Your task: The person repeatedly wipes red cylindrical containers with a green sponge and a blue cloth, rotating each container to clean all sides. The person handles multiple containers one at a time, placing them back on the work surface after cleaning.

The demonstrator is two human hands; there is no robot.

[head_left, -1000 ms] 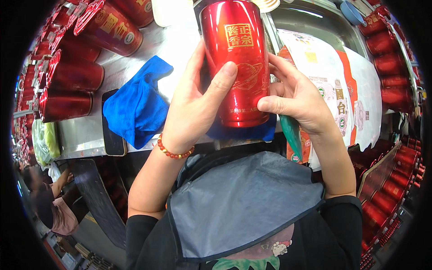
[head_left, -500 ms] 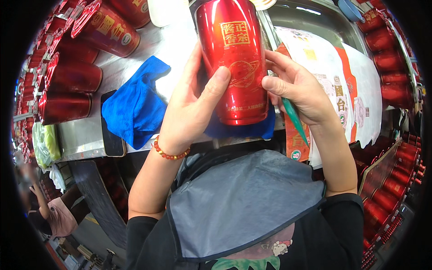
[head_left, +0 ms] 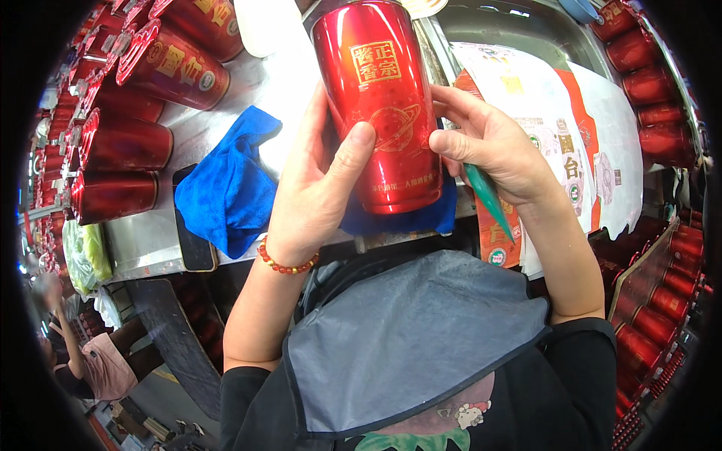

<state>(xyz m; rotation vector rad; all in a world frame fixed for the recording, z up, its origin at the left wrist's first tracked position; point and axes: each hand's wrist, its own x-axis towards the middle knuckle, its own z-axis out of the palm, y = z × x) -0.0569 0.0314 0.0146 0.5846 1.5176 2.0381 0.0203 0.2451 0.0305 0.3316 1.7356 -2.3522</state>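
A glossy red tapered bottle point(head_left: 391, 90) with gold print and a gold ringed-planet drawing stands in front of me, leaning slightly. Its top runs up to the upper edge of the picture. My left hand point(head_left: 327, 169) is wrapped round its left side, thumb on the front beside the drawing; the other fingers are hidden behind it. On the opposite side, my right hand point(head_left: 485, 146) steadies the bottle with its fingertips. A green pointed tool point(head_left: 489, 201) is tucked in that same hand, its tip slanting down toward me. A blue cloth point(head_left: 398, 219) lies below the bottle.
At left, another blue cloth point(head_left: 229, 184) partly covers a dark phone point(head_left: 197, 252) on the metal table point(head_left: 139, 240). Red bottles point(head_left: 124, 139) crowd the left and right sides. Printed white and red sheets point(head_left: 556, 135) lie at right. A person point(head_left: 105, 364) is at far left.
The bottle and both hands have shifted slightly left in the picture, the bottle tilting a little more. The surroundings at left appear lower. The grip on the bottle and green tool stays the same.
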